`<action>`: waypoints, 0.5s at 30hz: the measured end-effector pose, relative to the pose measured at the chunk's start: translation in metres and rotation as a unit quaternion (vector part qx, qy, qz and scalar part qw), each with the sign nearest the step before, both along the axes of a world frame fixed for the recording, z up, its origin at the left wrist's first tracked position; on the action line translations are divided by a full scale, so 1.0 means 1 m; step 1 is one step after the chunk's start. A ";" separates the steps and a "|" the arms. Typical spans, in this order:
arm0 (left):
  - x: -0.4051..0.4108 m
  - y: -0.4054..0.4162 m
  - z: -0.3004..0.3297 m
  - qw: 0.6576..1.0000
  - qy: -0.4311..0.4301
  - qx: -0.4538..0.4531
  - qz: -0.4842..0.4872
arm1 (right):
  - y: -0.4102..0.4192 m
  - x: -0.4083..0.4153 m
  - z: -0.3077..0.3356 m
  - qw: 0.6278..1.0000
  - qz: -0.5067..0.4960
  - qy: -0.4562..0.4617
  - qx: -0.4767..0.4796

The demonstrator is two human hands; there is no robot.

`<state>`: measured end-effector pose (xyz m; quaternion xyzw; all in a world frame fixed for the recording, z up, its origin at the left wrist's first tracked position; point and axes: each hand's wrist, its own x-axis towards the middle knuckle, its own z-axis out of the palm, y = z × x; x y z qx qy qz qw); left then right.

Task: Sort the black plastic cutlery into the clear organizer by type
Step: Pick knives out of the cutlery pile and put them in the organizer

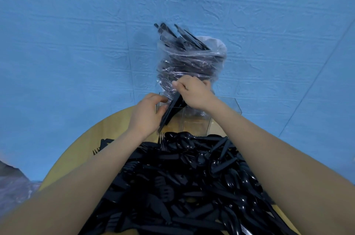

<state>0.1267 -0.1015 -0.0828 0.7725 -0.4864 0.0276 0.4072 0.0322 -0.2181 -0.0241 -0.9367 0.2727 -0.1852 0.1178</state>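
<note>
1. Cloth (76, 42), blue and creased, covers the whole far ground behind the round wooden table (76, 150).
2. Cutlery pile (192, 181) fills the near part of the table: loose black forks, spoons and knives all mixed. Judging by its bulk, most of the sorting is left.
3. Plastic bag (190, 61), clear and crumpled, stands at the far edge of the table with more black pieces poking out of its top; these too look unsorted.
4. Clear organizer (199, 117) sits between the pile and the bag. Its left compartment is receiving a bundle; the middle and right compartments look empty, so the job seems barely begun.
5. Right hand (194, 92) reaches over the organizer, fingers curled round the top of the bundle, just against the bag.
6. Left hand (148, 113) grips the same bundle from the left, fingers wrapped on its lower part at the organizer's left wall.
7. Bundle of black pieces (172, 109), probably knives, tilts into the left compartment, not yet released.
</note>
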 end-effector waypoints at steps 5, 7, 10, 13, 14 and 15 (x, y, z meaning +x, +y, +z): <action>-0.012 0.016 0.002 1.000 0.009 0.012 -0.025 | 0.008 -0.025 -0.001 0.985 -0.003 -0.169 0.041; -0.020 0.027 0.004 0.999 0.020 0.011 -0.023 | 0.018 -0.041 -0.002 0.978 -0.019 -0.200 0.056; -0.034 0.049 0.004 0.999 0.035 0.008 -0.025 | 0.043 -0.069 -0.010 0.973 -0.030 -0.209 0.096; -0.048 0.079 0.000 0.999 0.031 0.013 -0.019 | 0.073 -0.093 -0.025 0.978 -0.039 -0.171 0.109; -0.053 0.091 -0.002 0.999 0.028 0.015 -0.016 | 0.084 -0.099 -0.030 0.980 -0.035 -0.161 0.109; -0.056 0.103 -0.005 0.999 0.028 0.016 -0.012 | 0.094 -0.103 -0.036 0.981 -0.029 -0.155 0.111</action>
